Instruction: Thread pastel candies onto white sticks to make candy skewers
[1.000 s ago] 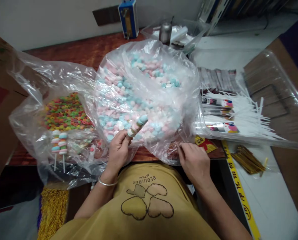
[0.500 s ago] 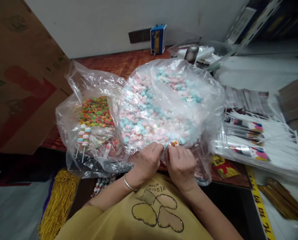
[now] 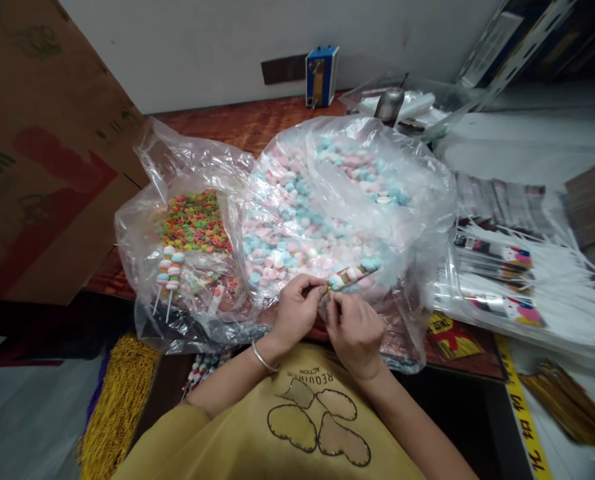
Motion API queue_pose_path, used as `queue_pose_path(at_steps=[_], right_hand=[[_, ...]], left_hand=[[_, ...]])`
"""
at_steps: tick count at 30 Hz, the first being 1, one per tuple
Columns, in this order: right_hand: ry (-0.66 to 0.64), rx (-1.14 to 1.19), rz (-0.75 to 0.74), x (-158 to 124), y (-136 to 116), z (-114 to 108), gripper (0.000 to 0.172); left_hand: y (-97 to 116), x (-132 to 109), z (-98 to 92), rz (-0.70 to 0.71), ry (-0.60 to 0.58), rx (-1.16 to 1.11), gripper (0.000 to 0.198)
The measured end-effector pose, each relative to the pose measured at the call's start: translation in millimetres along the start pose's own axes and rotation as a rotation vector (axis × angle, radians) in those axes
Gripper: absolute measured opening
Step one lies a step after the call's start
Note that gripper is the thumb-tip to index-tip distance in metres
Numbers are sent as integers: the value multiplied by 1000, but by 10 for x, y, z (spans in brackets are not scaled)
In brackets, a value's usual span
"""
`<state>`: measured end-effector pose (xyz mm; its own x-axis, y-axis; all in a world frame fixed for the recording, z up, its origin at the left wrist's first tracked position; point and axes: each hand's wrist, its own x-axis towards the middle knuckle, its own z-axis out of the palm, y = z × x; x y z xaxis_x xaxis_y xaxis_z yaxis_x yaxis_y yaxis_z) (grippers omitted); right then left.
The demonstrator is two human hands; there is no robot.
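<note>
My left hand [image 3: 297, 312] and my right hand [image 3: 353, 328] meet at the near table edge, both pinched on the lower end of a candy skewer [image 3: 351, 275] wrapped in a printed sleeve. A small gold twist tie [image 3: 329, 289] shows between the fingertips. The skewer points up and right, over a large clear bag of pink, blue and white candies [image 3: 317, 213]. Left of it lies a second clear bag of small multicoloured ring candies [image 3: 193, 223], with two finished candy skewers [image 3: 168, 275] on white sticks resting against it.
A clear tray [image 3: 517, 280] at the right holds printed sleeves and white sticks. Gold twist ties [image 3: 564, 399] lie near the right edge. A cardboard box [image 3: 42, 153] stands at the left, a blue device [image 3: 321, 75] by the wall, and a yellow tassel bundle [image 3: 114, 407] below the table.
My right hand came over from the table edge to join the left at the skewer. The skewer now carries a printed sleeve, and the fingers pinch at its base.
</note>
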<state>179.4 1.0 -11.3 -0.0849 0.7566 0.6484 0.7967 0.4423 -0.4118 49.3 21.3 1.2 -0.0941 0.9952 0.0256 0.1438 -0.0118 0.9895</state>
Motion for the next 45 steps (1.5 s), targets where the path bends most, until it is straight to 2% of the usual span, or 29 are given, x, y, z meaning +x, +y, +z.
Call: queue_pose_path(at_steps=[2, 4, 6, 9, 12, 14, 17, 19, 21, 24, 26, 28, 30, 33, 35, 37, 39, 40, 41, 43, 44, 45], right_hand=[[-14, 211, 202, 9, 8, 36, 16], [-59, 427, 406, 34, 19, 57, 18], [-93, 580, 543, 68, 35, 62, 19], [-92, 658, 626, 108, 70, 47, 19], [-156, 665, 618, 101, 115, 20, 19], [-190, 659, 615, 82, 137, -3, 19], [-156, 575, 588, 78, 134, -47, 21], [-157, 569, 558, 106, 105, -75, 22], [-191, 677, 580, 148, 67, -89, 22], [-229, 892, 688, 201, 17, -77, 24], [-216, 939, 732, 215, -1, -53, 23], [-197, 949, 755, 208, 1, -29, 22], [-198, 1001, 789, 188, 24, -17, 22], [-274, 1134, 818, 162, 76, -55, 27], [-358, 1133, 765, 173, 98, -127, 24], [-369, 968, 621, 215, 104, -224, 16], [-265, 683, 415, 276, 97, -324, 13], [-184, 542, 305, 306, 89, -371, 14], [-109, 418, 202, 332, 77, -412, 14], [-11, 269, 12, 365, 38, -478, 11], [0, 248, -68, 370, 11, -500, 11], [-14, 260, -128, 367, -20, -515, 12]], left_hand=[[26, 35, 36, -247, -29, -318, 19], [45, 61, 70, -403, -66, -570, 36], [49, 75, 99, -489, -90, -717, 43], [22, 73, 130, -553, -132, -801, 46], [-32, 39, 124, -457, -160, -680, 40], [-67, 9, 90, -243, -148, -400, 28], [-106, -24, 17, 163, -115, 88, 18], [-119, -35, -19, 306, -101, 258, 19], [-122, -48, -30, 288, -96, 264, 21], [-117, -78, -2, 113, -96, 81, 24], [-119, -98, 31, 31, -94, -24, 26], [-130, -99, 57, 8, -94, -80, 27], [-147, -64, 55, 36, -98, -110, 25], [-143, 46, -38, 224, -148, -87, 19], [-77, 111, -164, 357, -186, -16, 19], [58, 123, -319, 428, -122, 44, 23], [244, 70, -461, 472, -43, 62, 25], [339, 28, -515, 488, -80, 64, 24], [424, -17, -551, 480, -215, 81, 22], [534, -86, -570, 369, -559, 161, 22], [551, -99, -560, 300, -636, 198, 24], [543, -96, -546, 244, -630, 208, 26]])
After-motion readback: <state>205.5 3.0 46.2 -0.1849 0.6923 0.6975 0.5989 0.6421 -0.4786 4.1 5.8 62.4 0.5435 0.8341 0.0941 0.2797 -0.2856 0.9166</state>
